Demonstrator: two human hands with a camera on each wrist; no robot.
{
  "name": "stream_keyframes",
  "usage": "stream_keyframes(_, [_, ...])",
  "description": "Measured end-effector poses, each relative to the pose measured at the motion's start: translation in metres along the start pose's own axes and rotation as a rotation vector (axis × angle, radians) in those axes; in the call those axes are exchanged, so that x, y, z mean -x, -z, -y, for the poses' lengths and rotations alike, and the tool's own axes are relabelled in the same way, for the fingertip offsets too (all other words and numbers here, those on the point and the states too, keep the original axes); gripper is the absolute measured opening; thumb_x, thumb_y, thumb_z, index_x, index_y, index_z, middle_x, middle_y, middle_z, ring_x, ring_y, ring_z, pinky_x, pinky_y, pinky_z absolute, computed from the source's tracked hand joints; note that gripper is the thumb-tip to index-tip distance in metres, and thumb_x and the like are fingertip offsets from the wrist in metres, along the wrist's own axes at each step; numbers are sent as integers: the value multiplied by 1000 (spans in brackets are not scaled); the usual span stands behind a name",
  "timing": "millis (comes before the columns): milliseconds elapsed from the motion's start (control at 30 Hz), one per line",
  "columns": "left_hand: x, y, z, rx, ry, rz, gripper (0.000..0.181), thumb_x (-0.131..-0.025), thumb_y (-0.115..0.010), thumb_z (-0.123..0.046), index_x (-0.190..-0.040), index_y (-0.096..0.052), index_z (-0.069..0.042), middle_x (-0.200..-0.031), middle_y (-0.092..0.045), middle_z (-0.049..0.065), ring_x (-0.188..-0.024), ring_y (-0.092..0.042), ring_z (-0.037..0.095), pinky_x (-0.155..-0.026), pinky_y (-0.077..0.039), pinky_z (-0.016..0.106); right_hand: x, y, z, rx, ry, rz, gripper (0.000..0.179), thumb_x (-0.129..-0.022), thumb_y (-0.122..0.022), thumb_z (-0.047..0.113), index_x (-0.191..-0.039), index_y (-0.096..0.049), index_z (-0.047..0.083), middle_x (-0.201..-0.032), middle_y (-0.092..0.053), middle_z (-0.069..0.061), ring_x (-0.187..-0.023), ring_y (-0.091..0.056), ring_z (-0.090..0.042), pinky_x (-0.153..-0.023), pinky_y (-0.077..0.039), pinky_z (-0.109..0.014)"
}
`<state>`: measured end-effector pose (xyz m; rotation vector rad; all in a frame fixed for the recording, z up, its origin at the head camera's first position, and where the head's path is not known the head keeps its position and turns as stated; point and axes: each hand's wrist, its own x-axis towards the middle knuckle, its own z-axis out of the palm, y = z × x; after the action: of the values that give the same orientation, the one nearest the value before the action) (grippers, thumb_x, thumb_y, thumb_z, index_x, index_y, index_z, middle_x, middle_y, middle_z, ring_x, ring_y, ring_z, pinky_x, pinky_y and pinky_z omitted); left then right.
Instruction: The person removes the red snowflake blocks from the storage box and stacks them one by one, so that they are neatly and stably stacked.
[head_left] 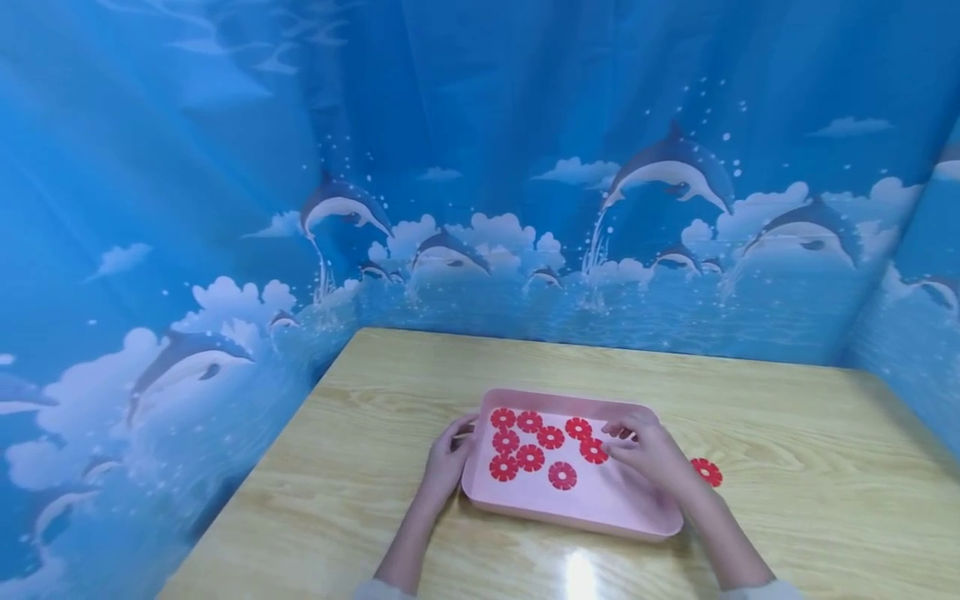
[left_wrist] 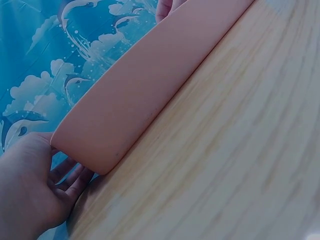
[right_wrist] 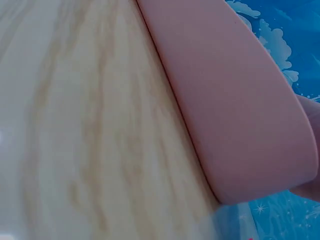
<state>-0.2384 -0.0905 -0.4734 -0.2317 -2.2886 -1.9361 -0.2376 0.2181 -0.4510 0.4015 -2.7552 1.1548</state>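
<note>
A pink tray (head_left: 570, 504) rests on the wooden table, with several red notched discs (head_left: 551, 437) lying flat in it, mostly toward its left half. At the tray's left end, my left hand (head_left: 448, 457) holds the wall; in the left wrist view the thumb of the left hand (left_wrist: 30, 182) is at the rim and the fingers are by the outer side. My right hand (head_left: 651, 454) hovers over the tray's right part, fingers bent and thumb apart from them. The thumb tip is right beside a red disc (head_left: 593, 451); nothing shows between the fingertips.
One more red disc (head_left: 707, 472) lies on the wooden table (head_left: 810, 467) outside the tray, just right of my right wrist. A blue curtain (head_left: 480, 150) printed with dolphins hangs behind the table and along both sides.
</note>
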Motion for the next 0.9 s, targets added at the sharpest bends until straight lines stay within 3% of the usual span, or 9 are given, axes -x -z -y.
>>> stream_keyframes(133, [1,-1,-1,-2,20,8,34,-91,-52,-4,-124,-52,4,-111,-54,24,-100,-54,37,-85,-48,42,0,-2,-1,8,-34,11,21,-79,-72,12,-98,-66,5,-89,-57,-3,-83,-53,-19,-67,-49,-30])
stream_keyframes(267, [-4,-2,12,-10,28,-2,36,-91,-54,-10,-126,-53,-1,-113,-55,20,-100,-55,34,-85,-48,40,0,-4,-1,44,-66,8,19,-78,-72,12,-96,-66,8,-90,-56,-3,-83,-54,-19,-67,-49,-32])
stream_keyframes(500, [-6,-2,14,-36,53,-6,35,-91,-54,-12,-125,-54,-4,-113,-55,18,-101,-55,32,-85,-48,39,0,-9,-5,176,-36,9,20,-75,-73,13,-94,-68,9,-88,-58,0,-81,-55,-17,-73,-49,-38])
stream_keyframes(633, [-5,-1,10,-33,56,-1,35,-91,-54,-10,-125,-53,-2,-113,-55,18,-100,-55,32,-85,-48,39,0,-9,-5,222,-18,15,20,-74,-74,12,-93,-69,8,-86,-59,1,-79,-53,-17,-73,-48,-38])
stream_keyframes(800, [1,0,-8,-8,29,2,34,-90,-52,-3,-123,-52,6,-111,-54,25,-99,-54,38,-84,-48,44,1,-10,-4,262,-3,21,21,-73,-74,12,-93,-69,7,-87,-59,0,-81,-54,-18,-74,-48,-40])
stream_keyframes(900, [0,0,-5,-2,31,1,34,-90,-53,-3,-123,-51,6,-111,-54,25,-99,-54,38,-84,-48,45,0,-10,-4,278,13,19,22,-74,-74,13,-94,-70,6,-88,-60,-1,-82,-56,-20,-75,-49,-42])
